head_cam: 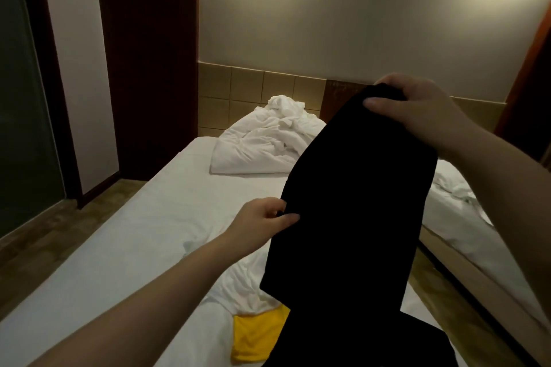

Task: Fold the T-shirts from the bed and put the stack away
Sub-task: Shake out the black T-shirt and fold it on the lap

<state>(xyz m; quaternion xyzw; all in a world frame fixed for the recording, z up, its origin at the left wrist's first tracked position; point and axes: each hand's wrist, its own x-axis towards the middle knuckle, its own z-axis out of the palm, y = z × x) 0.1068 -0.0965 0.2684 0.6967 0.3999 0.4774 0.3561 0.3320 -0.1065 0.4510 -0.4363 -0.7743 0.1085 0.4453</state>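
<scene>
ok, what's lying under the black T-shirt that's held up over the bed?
A bright yellow cloth and a crumpled white garment show past the black T-shirt at its lower left, on the white bed sheet. How far they run beneath is covered.

- Bed (119, 232), covered by a white sheet.
- Crumpled white duvet (256, 143) heaped at its far end.
- Rumpled white garment (238, 280) near the close end.
- Yellow garment (256, 337) touching the white one.

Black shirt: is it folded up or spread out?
Partly folded, it seems: the black shirt hangs as a narrow strip, right hand gripping its top, left hand pinching its side.
</scene>
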